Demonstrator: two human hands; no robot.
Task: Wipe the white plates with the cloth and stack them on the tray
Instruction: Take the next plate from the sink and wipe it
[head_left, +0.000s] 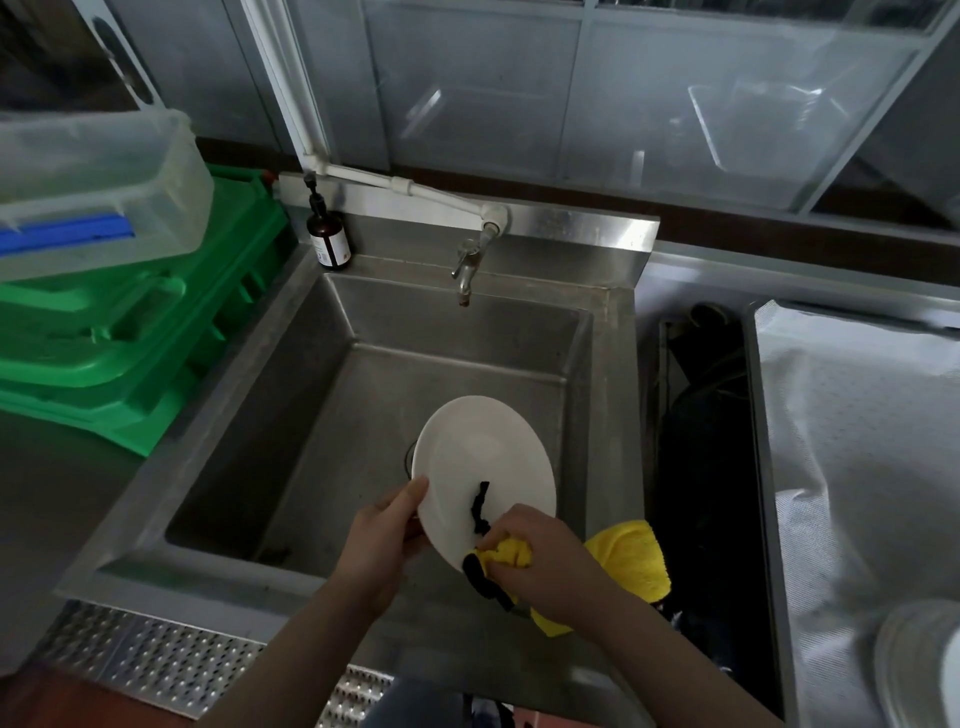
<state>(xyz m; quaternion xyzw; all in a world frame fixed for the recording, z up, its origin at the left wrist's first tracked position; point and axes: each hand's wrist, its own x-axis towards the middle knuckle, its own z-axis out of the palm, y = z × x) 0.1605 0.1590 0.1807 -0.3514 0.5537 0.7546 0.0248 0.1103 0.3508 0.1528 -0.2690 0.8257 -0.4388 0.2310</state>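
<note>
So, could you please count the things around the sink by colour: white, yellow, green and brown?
White: 1, the plate gripped by the left hand
Yellow: 1, the cloth held by the right hand
Green: 3, the stacked crates
Brown: 1, the pump bottle
Total: 6

Both forearms reach forward, side by side. The left hand (384, 540) is cupped, thumb stretched up and fingers tucked out of sight. The right hand (540, 558) is bunched tight, knuckles up.
</note>
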